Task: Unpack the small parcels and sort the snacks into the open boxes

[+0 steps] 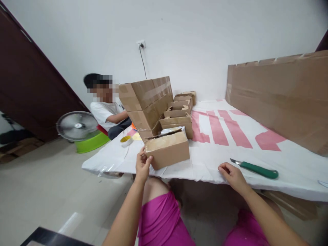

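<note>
My left hand (pixel 142 165) grips the near left corner of a small brown cardboard box (pixel 167 149) that stands on the white table cover (pixel 205 160). The box top is partly open, with something pale showing inside. My right hand (pixel 232 175) rests on the table's front edge with fingers curled, holding nothing. A knife with a green handle (pixel 257 168) lies just right of that hand, blade pointing left.
Behind the box stand several small open cartons (pixel 179 112) and a larger taped carton stack (pixel 148 99). A tape roll (pixel 126 140) lies at the left table edge. Flat cardboard sheets (pixel 279 95) lean at right. Another person (pixel 107 109) sits beyond, near a fan (pixel 77 125).
</note>
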The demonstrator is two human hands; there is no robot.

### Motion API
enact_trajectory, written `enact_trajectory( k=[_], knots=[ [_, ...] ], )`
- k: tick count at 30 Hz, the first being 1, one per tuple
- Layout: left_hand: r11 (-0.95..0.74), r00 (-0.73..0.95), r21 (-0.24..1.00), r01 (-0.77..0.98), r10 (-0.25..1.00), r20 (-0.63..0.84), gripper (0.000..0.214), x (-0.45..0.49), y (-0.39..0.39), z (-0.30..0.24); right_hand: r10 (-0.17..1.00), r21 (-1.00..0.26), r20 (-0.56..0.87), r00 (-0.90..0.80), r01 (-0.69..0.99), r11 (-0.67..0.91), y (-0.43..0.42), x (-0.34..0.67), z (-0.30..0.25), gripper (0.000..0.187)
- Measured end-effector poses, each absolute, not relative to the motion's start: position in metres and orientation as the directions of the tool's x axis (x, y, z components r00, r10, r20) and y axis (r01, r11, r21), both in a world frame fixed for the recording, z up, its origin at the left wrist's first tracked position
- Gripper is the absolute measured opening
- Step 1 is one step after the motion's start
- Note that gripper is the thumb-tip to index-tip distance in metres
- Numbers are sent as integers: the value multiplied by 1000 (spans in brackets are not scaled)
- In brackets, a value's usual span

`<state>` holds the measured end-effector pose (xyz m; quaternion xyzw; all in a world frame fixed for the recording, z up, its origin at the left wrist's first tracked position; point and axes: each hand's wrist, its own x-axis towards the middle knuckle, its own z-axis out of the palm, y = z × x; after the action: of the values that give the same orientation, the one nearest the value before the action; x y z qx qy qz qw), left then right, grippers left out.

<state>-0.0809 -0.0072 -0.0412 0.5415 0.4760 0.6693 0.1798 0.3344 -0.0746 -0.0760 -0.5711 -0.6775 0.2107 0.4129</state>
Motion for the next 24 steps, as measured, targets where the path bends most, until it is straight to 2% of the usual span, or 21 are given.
enact_trajectory(
  k=[4, 7, 11, 12, 14, 17, 19, 21, 24],
  knots=[
    [-517, -224, 822, 241, 794, 565, 39, -52, -5, -40, 955, -791, 297, 22, 565, 234, -72, 335, -81, 32],
    [-537, -142, 815, 218, 809, 571, 32, -28, -7, -41, 947, -847, 309, 83, 478, 234, -69, 334, -86, 36],
    [-557, -8, 809, 189, 823, 569, 27, 11, -16, -43, 916, -867, 380, 126, 395, 305, -67, 333, -89, 65],
    [-561, 30, 808, 180, 824, 566, 31, 19, -18, -42, 907, -858, 397, 139, 407, 313, -67, 334, -89, 71],
    [-576, 121, 799, 173, 818, 563, 51, 33, -19, -37, 884, -839, 426, 191, 449, 307, -67, 336, -89, 74],
    [-624, 226, 744, 240, 781, 582, 87, 44, -12, -20, 871, -841, 422, 251, 468, 272, -66, 339, -89, 65],
    [-656, 219, 689, 307, 753, 620, 92, 48, -3, -6, 879, -847, 402, 257, 469, 251, -66, 341, -91, 60],
    [-681, 187, 655, 328, 726, 661, 82, 53, 7, 5, 881, -844, 393, 264, 484, 231, -65, 341, -94, 57],
    [-720, 207, 657, 222, 694, 690, 44, 63, 17, 11, 879, -844, 383, 283, 494, 208, -64, 339, -96, 55]
  ],
)
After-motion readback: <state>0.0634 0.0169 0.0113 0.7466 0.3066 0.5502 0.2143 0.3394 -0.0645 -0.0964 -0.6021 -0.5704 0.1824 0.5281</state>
